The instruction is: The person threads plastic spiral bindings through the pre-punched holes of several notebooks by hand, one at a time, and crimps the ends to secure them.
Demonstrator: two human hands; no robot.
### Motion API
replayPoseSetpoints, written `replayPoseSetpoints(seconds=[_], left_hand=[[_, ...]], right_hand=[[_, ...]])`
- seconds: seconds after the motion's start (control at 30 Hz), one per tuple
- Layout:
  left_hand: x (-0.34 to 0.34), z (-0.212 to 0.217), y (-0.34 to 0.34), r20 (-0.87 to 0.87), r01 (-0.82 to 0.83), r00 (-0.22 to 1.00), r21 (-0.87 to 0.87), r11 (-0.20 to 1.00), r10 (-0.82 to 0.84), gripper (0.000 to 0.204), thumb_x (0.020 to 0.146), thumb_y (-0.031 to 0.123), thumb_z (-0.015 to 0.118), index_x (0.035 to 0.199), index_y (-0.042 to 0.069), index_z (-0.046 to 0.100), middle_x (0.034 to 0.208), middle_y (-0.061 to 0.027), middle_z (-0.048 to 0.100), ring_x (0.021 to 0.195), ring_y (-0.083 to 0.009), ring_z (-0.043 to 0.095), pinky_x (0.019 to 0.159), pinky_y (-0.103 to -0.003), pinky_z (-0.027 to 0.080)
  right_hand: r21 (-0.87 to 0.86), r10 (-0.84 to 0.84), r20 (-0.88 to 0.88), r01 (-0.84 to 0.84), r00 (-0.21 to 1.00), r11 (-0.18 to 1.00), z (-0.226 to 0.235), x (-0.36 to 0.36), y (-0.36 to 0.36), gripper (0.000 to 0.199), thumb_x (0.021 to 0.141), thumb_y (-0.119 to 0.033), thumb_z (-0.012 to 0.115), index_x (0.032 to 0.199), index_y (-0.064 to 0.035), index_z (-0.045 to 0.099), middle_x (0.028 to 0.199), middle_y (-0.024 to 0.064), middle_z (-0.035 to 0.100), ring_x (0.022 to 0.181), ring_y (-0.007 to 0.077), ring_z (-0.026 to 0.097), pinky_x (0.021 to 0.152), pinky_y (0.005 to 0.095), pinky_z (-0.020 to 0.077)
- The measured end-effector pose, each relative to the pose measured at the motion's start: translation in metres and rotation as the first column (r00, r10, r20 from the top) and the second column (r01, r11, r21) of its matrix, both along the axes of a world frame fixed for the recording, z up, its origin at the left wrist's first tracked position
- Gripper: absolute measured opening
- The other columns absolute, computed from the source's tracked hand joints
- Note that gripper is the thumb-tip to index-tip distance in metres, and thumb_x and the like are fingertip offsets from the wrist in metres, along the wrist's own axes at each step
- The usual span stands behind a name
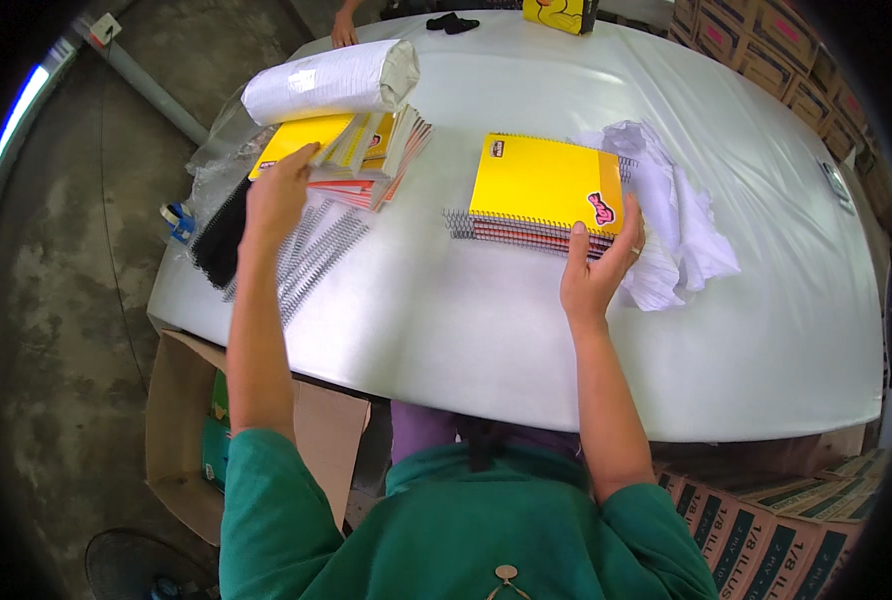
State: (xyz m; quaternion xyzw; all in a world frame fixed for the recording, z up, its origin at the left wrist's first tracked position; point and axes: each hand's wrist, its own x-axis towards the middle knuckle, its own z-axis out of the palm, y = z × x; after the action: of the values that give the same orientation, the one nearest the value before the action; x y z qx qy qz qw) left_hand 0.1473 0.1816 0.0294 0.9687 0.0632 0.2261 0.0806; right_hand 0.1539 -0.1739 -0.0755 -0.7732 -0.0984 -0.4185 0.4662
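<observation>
A stack of spiral notebooks point(541, 182) with a bright yellow top cover lies right of the table's middle. Its wire coils stick out at the sides. My right hand point(604, 262) grips the near right corner, thumb on the front edge and fingers along the right side. At the left, my left hand point(282, 195) is closed at the edge of a loose yellow cover point(311, 133), its fingertips partly hidden. That cover lies on a fanned pile of notebook blocks point(381, 155) with white, yellow and red-orange edges. Loose wire coils point(321, 255) lie beneath my left wrist.
A white wrapped roll point(331, 80) rests behind the pile. Black coils point(224, 235) and a blue tape dispenser point(178, 222) sit at the left edge. Crumpled white paper point(671, 215) lies right of the stack. An open carton point(191, 430) stands below; another person's hand point(344, 30) touches the far edge.
</observation>
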Motion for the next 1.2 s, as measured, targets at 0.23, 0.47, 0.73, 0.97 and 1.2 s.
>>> replayPoseSetpoints(seconds=[0.23,0.47,0.73,0.97,1.2], left_hand=[[0.001,0.021,0.008,0.210,0.221,0.943,0.191,0.956,-0.260,0.025,0.081,0.008,0.053,0.105,0.010,0.060,0.096,-0.0120,0.062,0.089,-0.0324,0.058,0.077,-0.039,0.046],[0.007,-0.003,0.015,0.332,0.209,0.899,0.250,0.945,-0.287,0.025,0.074,0.005,0.058,0.098,0.010,0.064,0.094,-0.0076,0.065,0.093,-0.0244,0.060,0.079,-0.037,0.046],[-0.047,0.060,0.022,0.351,0.137,0.887,0.420,0.897,-0.300,0.031,0.072,0.003,0.059,0.099,0.015,0.066,0.098,-0.0027,0.065,0.095,-0.0216,0.059,0.084,-0.034,0.043],[-0.055,0.041,0.024,0.429,0.145,0.848,0.378,0.914,-0.312,0.034,0.070,-0.002,0.058,0.099,0.014,0.065,0.100,-0.0040,0.065,0.094,-0.0235,0.059,0.083,-0.035,0.044],[-0.092,0.081,0.016,0.583,0.093,0.731,0.432,0.897,-0.356,0.046,0.058,-0.012,0.052,0.097,0.008,0.066,0.097,-0.0074,0.065,0.091,-0.0255,0.061,0.080,-0.034,0.046]], right_hand=[[0.000,0.420,0.053,-0.420,0.906,0.907,0.022,0.006,0.034,0.060,0.077,-0.013,0.061,0.130,-0.0021,0.036,0.126,0.0212,0.043,0.120,0.0358,0.035,0.100,0.0452,0.0268],[-0.020,0.487,-0.186,-0.499,0.853,0.866,0.089,0.111,0.175,0.110,0.061,-0.030,0.080,0.141,-0.0088,0.008,0.133,0.0327,0.025,0.122,0.0419,0.032,0.101,0.0455,0.0297],[0.228,0.653,-0.282,-0.612,0.703,0.757,0.096,0.138,0.206,0.102,0.057,-0.024,0.081,0.136,-0.0151,0.015,0.124,0.0278,0.030,0.117,0.0393,0.035,0.099,0.0426,0.0335],[-0.414,0.276,0.197,-0.176,0.941,0.893,0.111,0.117,0.226,0.087,0.065,-0.037,0.074,0.137,-0.0218,0.028,0.133,0.0178,0.033,0.127,0.0362,0.027,0.101,0.0580,0.0210],[-0.752,0.197,-0.125,-0.222,0.972,0.620,0.122,0.149,0.239,0.048,0.084,-0.025,0.053,0.128,-0.0426,0.044,0.142,0.0012,0.034,0.133,0.0278,0.026,0.104,0.0602,0.0152]])
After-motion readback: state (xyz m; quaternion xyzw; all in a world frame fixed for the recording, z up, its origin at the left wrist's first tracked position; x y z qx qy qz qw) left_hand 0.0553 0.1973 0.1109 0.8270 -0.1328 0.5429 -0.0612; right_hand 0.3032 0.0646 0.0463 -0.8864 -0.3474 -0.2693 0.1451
